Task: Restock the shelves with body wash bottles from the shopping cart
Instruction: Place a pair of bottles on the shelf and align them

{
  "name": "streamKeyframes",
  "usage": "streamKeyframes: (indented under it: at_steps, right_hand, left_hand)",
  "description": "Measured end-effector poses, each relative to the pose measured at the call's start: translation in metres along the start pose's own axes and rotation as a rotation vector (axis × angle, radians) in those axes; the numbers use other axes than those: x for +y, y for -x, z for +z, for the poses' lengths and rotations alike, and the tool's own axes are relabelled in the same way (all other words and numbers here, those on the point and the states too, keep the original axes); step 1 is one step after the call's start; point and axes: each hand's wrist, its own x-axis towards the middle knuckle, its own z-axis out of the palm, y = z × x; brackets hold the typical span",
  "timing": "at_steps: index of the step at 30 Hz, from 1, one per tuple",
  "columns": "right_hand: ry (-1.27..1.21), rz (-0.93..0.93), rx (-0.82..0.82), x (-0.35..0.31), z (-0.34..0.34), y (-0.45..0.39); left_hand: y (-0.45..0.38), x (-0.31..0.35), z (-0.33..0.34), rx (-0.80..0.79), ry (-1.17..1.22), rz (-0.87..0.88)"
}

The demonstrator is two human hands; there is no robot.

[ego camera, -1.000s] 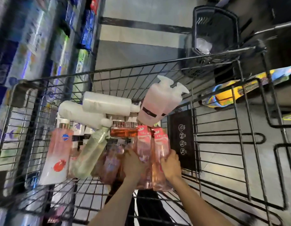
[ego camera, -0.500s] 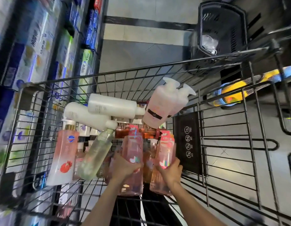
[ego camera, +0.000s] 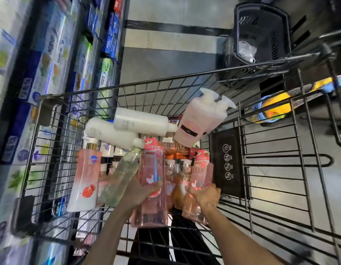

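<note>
Your left hand (ego camera: 142, 190) is gripping a clear pink body wash bottle (ego camera: 149, 188) and your right hand (ego camera: 206, 194) is gripping a second pink bottle (ego camera: 199, 190); both bottles are standing upright, lifted above the other bottles inside the shopping cart (ego camera: 185, 77). Beside them are lying a clear greenish bottle (ego camera: 122, 176), a pink-to-white bottle (ego camera: 85, 180) and two white bottles (ego camera: 127, 129), while two pale pink pump bottles (ego camera: 200, 119) are leaning against the cart's right side. Stocked shelves (ego camera: 51, 64) are running along your left, and a black basket (ego camera: 261, 35) is sitting beyond the cart.
</note>
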Motion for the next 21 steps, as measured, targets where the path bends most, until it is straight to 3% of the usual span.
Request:
streamKeyframes:
  at_steps: [5, 10, 13, 18, 21]
  right_hand:
    - [-0.143, 0.037, -0.014, -0.002, 0.0, 0.004]
    - [-0.467, -0.012, -0.114, -0.008, -0.013, 0.018]
    - [-0.623, -0.123, -0.224, -0.021, -0.026, 0.037]
    - [-0.515, -0.369, -0.313, -0.054, -0.05, 0.078]
    - [-0.545, -0.515, -0.466, -0.071, -0.064, 0.111]
  left_hand:
    - [0.009, -0.004, -0.018, -0.025, 0.058, 0.049]
    - [0.022, -0.007, -0.032, -0.046, 0.148, 0.063]
    - [0.031, 0.001, -0.037, -0.055, 0.194, 0.057]
    - [0.054, 0.012, -0.051, -0.011, 0.317, 0.086]
    - [0.079, 0.022, -0.061, 0.038, 0.38, 0.105]
